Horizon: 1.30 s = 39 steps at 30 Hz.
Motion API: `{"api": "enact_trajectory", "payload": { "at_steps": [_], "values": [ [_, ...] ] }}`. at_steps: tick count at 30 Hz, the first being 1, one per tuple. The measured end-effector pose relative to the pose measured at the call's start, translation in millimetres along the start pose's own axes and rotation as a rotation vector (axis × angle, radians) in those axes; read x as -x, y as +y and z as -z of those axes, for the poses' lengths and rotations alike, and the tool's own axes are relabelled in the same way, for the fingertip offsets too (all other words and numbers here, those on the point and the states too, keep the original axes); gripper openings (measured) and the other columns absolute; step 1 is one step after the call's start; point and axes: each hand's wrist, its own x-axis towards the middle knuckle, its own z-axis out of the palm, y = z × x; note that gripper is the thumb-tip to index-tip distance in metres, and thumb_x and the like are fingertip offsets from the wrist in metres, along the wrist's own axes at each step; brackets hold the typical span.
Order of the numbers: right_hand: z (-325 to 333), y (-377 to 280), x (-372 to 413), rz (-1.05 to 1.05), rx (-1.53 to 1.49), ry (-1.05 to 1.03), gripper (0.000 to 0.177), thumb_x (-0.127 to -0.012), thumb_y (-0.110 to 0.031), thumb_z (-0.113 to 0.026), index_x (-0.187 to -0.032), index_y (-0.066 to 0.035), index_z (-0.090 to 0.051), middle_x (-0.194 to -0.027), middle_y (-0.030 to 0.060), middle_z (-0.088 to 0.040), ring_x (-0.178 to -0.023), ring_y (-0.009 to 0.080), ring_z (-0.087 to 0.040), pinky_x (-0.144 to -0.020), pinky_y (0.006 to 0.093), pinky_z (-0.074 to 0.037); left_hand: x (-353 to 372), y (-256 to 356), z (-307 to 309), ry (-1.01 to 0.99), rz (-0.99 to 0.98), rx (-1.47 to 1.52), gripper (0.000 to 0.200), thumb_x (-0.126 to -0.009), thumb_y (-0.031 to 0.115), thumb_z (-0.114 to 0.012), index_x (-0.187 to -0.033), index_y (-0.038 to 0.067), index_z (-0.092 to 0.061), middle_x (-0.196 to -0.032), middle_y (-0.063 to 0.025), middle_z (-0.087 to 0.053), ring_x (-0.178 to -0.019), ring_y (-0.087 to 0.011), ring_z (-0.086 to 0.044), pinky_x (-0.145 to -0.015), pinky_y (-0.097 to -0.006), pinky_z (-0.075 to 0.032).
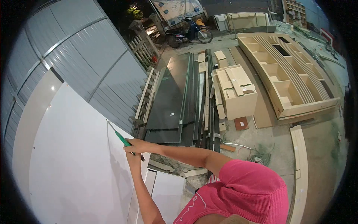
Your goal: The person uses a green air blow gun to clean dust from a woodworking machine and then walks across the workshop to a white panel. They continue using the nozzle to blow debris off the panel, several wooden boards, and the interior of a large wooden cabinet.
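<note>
Both hands are together on a screwdriver point(121, 138) with a green handle and a thin metal shaft. Its tip meets a small dark spot near the upper edge of a large white panel point(74, 149). My right hand point(138, 145) is closed around the rear of the handle. Just below it, my left hand point(133, 157) is closed too, against the same handle end; its fingers are partly hidden. A small dark piece point(143, 158) shows beside the left hand, too small to name. Several small screw-like dots run along the panel's edges.
A grey corrugated metal wall point(74, 48) rises behind the panel. Dark glass sheets point(167, 100) lean beyond it. Wooden boxes point(238, 97) and a large shelf frame point(276, 71) lie to the right. Long boards point(298, 164) rest on the floor. A motorbike point(192, 33) stands farther back.
</note>
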Motion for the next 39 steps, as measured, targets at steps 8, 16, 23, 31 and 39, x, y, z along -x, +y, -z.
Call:
{"api": "enact_trajectory", "payload": {
  "at_steps": [8, 16, 23, 31, 39],
  "values": [
    [-5, -12, 2, 0.024, -0.033, -0.018, 0.044, -0.085, -0.042, -0.051, -0.095, 0.0, -0.051, -0.083, 0.0192, -0.059, -0.078, 0.0268, -0.057, -0.07, 0.0388, -0.043, 1, -12, 10, 0.039, -0.035, -0.077, 0.049, -0.086, 0.017, -0.057, -0.125, -0.002, -0.036, -0.097, -0.0133, -0.053, -0.067, -0.0171, -0.052, -0.056, -0.03, -0.044],
    [-13, -41, -6, -0.037, -0.236, -0.055, 0.06, -0.081, -0.044, -0.059, -0.126, -0.006, -0.046, -0.087, 0.0114, -0.062, -0.075, 0.019, -0.06, -0.06, 0.0315, -0.05, 14, 29, 26, 0.127, -0.124, -0.046, 0.029, -0.078, 0.009, -0.057, -0.103, -0.001, -0.046, -0.072, -0.0048, -0.052, -0.058, -0.0135, -0.052, -0.051, -0.0294, -0.044],
    [-13, -114, -19, 0.235, -0.268, -0.026, 0.054, -0.085, -0.044, -0.054, -0.113, 0.001, -0.047, -0.09, 0.0088, -0.054, -0.089, 0.0138, -0.05, -0.077, 0.0288, -0.042, 7, 81, 63, 0.351, -0.453, -0.415, 0.078, -0.075, 0.005, -0.061, -0.14, 0.006, -0.018, -0.125, -0.0224, -0.039, -0.11, -0.0392, -0.047, -0.085, -0.0408, -0.045],
    [3, -153, -72, 0.27, -0.338, 0.09, 0.045, -0.089, -0.041, -0.047, -0.1, 0.002, -0.054, -0.086, 0.008, -0.056, -0.083, 0.0142, -0.051, -0.074, 0.0284, -0.042, -41, 132, 95, 0.367, -0.51, -0.566, 0.07, -0.074, 0.003, -0.061, -0.133, 0.004, -0.024, -0.117, -0.0242, -0.043, -0.093, -0.0419, -0.055, -0.076, -0.0449, -0.049],
    [16, -171, -97, 0.267, -0.277, 0.123, 0.044, -0.089, -0.04, -0.044, -0.096, 0.002, -0.055, -0.082, 0.0108, -0.058, -0.078, 0.0167, -0.053, -0.07, 0.0315, -0.044, -68, 150, 101, 0.406, -0.468, -0.63, 0.069, -0.073, 0.005, -0.063, -0.131, 0.005, -0.025, -0.109, -0.0241, -0.046, -0.09, -0.0428, -0.055, -0.073, -0.0463, -0.049]
  ]
}}
